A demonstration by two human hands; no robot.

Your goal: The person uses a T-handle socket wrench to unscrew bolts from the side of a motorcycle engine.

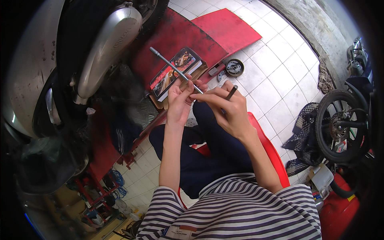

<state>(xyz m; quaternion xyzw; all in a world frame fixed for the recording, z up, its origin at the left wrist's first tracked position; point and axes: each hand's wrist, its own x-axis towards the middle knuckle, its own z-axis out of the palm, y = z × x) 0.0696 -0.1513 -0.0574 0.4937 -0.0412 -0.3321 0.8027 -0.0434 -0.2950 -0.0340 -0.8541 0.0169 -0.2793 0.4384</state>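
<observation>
A long silver T-handle socket wrench (171, 67) slants across in front of me, its socket end up at the far left. My left hand (181, 95) is closed around the shaft, with the thumb on top. Close on its right, my right hand (229, 109) is closed at the wrench's near end. A dark bar, apparently the crossbar, sticks up between its fingers; the palm hides where it meets the shaft. Just beyond my left hand lies a dark printed cardboard box (176, 74), its open side facing right. A round metal drum part (235, 67) sits on the floor past my right hand.
A motorbike with a silver exhaust cover (110, 44) stands at left beside a red platform (188, 34). A wheel (340, 126) and a checkered cloth (306, 132) are at right. Under me is a red chair (270, 150). Blue cable (117, 182) lies lower left.
</observation>
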